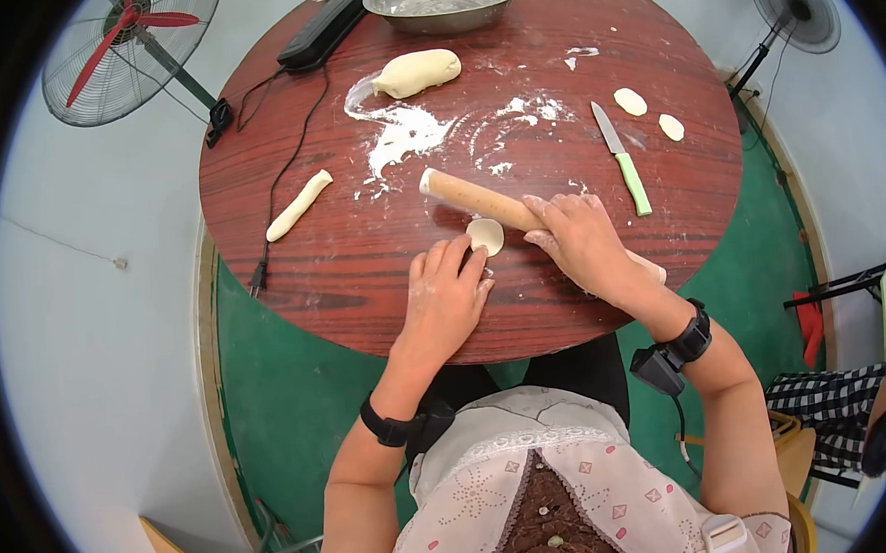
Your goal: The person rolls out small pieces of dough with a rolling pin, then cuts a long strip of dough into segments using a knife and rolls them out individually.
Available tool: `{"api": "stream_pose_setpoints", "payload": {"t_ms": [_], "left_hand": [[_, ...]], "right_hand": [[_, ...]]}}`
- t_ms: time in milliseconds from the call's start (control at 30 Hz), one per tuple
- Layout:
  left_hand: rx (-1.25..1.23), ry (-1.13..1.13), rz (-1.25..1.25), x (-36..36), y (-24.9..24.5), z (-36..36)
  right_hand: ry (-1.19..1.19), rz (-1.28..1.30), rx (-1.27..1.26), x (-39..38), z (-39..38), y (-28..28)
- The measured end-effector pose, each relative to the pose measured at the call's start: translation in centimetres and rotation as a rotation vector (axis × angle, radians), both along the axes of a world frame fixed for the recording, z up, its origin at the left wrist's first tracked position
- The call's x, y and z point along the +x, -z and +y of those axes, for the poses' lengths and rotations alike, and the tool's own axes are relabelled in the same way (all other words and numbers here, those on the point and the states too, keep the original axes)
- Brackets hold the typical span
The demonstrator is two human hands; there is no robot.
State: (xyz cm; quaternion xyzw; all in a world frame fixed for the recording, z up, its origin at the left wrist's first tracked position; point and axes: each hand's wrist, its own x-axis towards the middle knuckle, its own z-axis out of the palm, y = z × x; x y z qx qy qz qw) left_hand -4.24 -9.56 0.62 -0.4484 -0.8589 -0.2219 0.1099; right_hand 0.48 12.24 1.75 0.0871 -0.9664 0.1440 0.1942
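Observation:
A small round dough wrapper [486, 236] lies flat near the table's front, and the fingertips of my left hand [447, 290] rest on its lower left edge. My right hand [583, 239] is wrapped round a wooden rolling pin [484, 200], which slants from upper left to lower right. The pin's left part is just above the wrapper. Two pale dough pieces [630, 101] lie at the right, near a green-handled knife [631, 172]. On the left is a dough strip [300, 206]. A larger dough lump [418, 73] sits farther back beside scattered flour [403, 135].
The round red-brown table [364, 291] holds a metal bowl [444, 1] at the back and a black power strip [325, 27] whose cord runs down the left side. Fans stand at the left [130, 38] and right [796, 8]. Dark checked cloth hangs at lower right.

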Motion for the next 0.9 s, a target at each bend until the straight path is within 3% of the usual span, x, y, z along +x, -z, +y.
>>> {"api": "stream_pose_setpoints", "payload": {"t_ms": [133, 367, 467, 567, 733, 900], "left_hand": [[0.096, -0.151, -0.089, -0.1, 0.1, 1.1], [-0.106, 0.023, -0.065, -1.7, -1.0, 0.8], [-0.133, -0.084, -0.179, 0.4, -2.2, 0.9], [-0.030, 0.006, -0.319, 2.7, -1.6, 0.8], [0.115, -0.190, -0.117, 1.4, -1.0, 0.7], [-0.003, -0.159, -0.089, 0.8, -0.5, 0.5]], "right_hand": [[0.115, -0.014, -0.051, -1.3, 0.7, -0.9], [0.119, -0.080, -0.098, -0.1, 1.2, -0.6], [0.109, -0.121, -0.093, 0.3, 1.3, -0.2], [0.069, -0.121, -0.086, 0.8, 1.1, 0.2], [0.012, -0.105, -0.092, 1.0, 0.1, -0.1], [-0.014, -0.044, 0.003, 1.6, -1.4, 0.6]]}}
